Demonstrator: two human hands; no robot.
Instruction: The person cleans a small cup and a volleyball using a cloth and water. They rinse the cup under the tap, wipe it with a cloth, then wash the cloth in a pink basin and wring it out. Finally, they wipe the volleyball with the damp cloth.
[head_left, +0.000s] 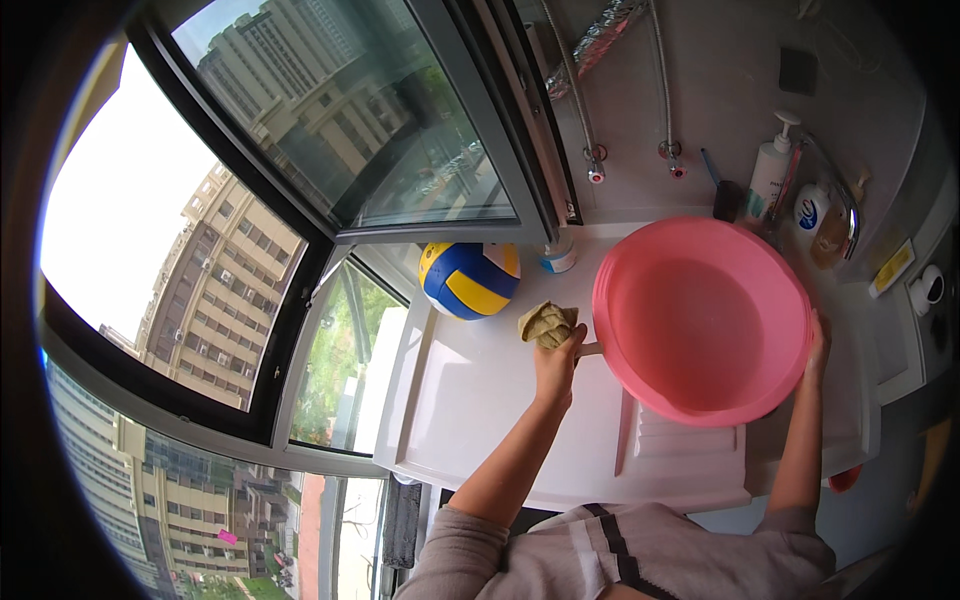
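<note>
A large pink plastic basin (697, 322) is held tilted over the right part of the white washing counter (480, 397), its hollow facing the camera. My right hand (819, 349) grips the basin's right rim, with the fingers mostly hidden behind it. In my left hand (556, 360) is a crumpled olive-yellow cloth (549, 324), pinched at the basin's left side. A short pale strip (591, 349) runs between that hand and the basin; what it is I cannot tell. Below the basin a ribbed washboard surface (686, 450) shows in the counter.
A blue, yellow and white volleyball (471, 281) rests at the counter's back left, beside a small labelled container (559, 256). An open window sash (442, 150) reaches over the back. Behind the basin stand a pump bottle (769, 176), a dark cup (727, 200) and a curved metal faucet (851, 202).
</note>
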